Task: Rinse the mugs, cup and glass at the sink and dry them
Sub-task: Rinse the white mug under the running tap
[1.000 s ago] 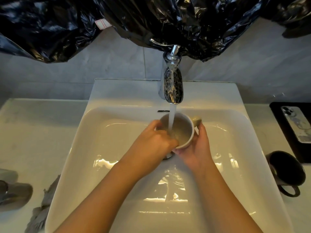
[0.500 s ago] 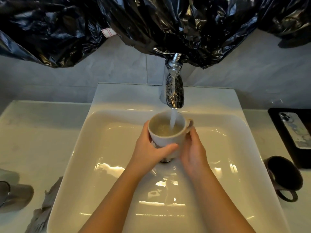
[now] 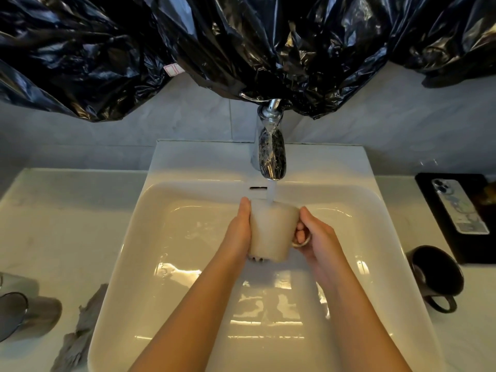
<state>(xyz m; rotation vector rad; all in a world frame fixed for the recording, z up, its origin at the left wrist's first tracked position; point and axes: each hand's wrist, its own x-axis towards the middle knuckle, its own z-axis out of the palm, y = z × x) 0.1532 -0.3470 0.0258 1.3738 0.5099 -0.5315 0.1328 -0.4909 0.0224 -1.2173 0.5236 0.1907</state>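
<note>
A white mug (image 3: 271,232) is held over the middle of the white sink (image 3: 150,237), tipped away from me so its side faces up. Water from the chrome tap (image 3: 269,154) runs onto its far end. My left hand (image 3: 239,232) presses flat against the mug's left side. My right hand (image 3: 314,237) grips the handle on the right, fingers through the loop. A dark mug (image 3: 434,275) lies on its side on the counter to the right. At the left edge lies a grey glass (image 3: 24,312), tipped over.
A grey cloth (image 3: 77,334) lies crumpled on the counter left of the sink. A phone (image 3: 459,205) rests on a black tray (image 3: 440,226) at the back right. Black plastic sheeting (image 3: 214,44) hangs over the wall above the tap.
The mug was upright and filling under the stream; it has been tipped over away from me, and water now runs over its outside. Both hands shifted with it.
</note>
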